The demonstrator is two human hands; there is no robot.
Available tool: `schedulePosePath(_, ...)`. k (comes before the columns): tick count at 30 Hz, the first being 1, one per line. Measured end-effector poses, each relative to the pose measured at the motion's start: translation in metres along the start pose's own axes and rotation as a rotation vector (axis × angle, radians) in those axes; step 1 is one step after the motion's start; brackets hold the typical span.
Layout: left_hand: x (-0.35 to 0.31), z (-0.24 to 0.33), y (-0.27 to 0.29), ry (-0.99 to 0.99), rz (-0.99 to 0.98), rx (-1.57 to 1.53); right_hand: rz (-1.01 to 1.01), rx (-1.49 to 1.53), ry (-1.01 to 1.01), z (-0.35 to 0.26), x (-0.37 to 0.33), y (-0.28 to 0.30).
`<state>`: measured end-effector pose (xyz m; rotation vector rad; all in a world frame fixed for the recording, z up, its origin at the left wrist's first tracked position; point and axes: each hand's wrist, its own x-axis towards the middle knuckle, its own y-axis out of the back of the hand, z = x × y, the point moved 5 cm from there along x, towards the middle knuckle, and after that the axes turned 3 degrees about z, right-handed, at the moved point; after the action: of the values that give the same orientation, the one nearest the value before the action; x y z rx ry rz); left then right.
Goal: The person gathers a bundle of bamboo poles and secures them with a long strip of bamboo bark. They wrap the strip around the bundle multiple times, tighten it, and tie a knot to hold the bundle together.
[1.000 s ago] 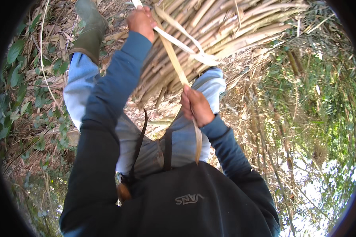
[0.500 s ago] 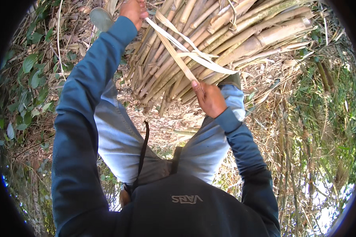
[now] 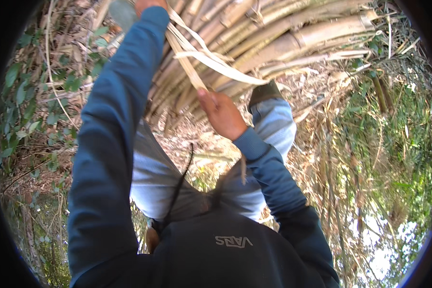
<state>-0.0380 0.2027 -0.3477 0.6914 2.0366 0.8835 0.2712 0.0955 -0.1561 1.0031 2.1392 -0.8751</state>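
A large bundle of bamboo poles (image 3: 293, 41) lies on the ground ahead of me, with pale flat strips across its near left side. My right hand (image 3: 221, 113) is closed, thumb and fingers pinching a tan bamboo strip (image 3: 189, 67) that slants up over the bundle. Below that wrist hangs a thin strip end (image 3: 244, 170). A whiter strip (image 3: 221, 65) loops over the poles and passes behind my left sleeve. My left hand (image 3: 150, 5) is at the top edge beside the bundle; its fingers are cut off from view.
My jeans-clad legs (image 3: 153, 177) straddle dry leaf litter. One boot (image 3: 265, 93) stands against the bundle's near side, another (image 3: 122, 14) left of it. Green vines (image 3: 31, 96) grow at left; dry stalks and brush (image 3: 341, 163) fill the right.
My right hand has moved left and slightly nearer the left arm, still pinching the strip. My left hand has risen in the picture, partly out of view. The bundle appears higher and blurrier.
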Motion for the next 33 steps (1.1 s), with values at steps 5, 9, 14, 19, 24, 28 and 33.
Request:
schedulePosePath(5, -0.024, -0.013, 0.025, 0.453, 0.389, -0.920, -0.168, 0.519, -0.310, -0.005, -0.007, -0.012)
schedulePosePath(9, -0.028, -0.014, 0.027, 0.489, 0.439, -0.802, -0.317, 0.957, -0.525, -0.020, -0.014, -0.019)
schedulePosePath(14, -0.017, -0.004, 0.032, 0.458, 0.489, -0.733, -0.409, 1.143, -0.507, -0.008, -0.008, -0.009)
schedulePosePath(19, -0.022, -0.018, 0.010, 0.393, 0.464, -0.764, -0.409, 1.338, -0.464, -0.006, -0.015, -0.019)
schedulePosePath(24, 0.038, -0.056, 0.025, 0.337, 0.590, -0.705, -0.411, 1.213, -0.524, -0.017, -0.010, -0.017)
schedulePosePath(28, -0.014, 0.002, 0.016, -0.036, 0.017, 0.190, -0.244, 1.008, -0.298, -0.007, -0.008, -0.014)
schedulePosePath(33, -0.025, -0.022, 0.019, 0.345, 0.072, -0.152, -0.371, 0.996, -0.556, -0.004, -0.021, -0.018)
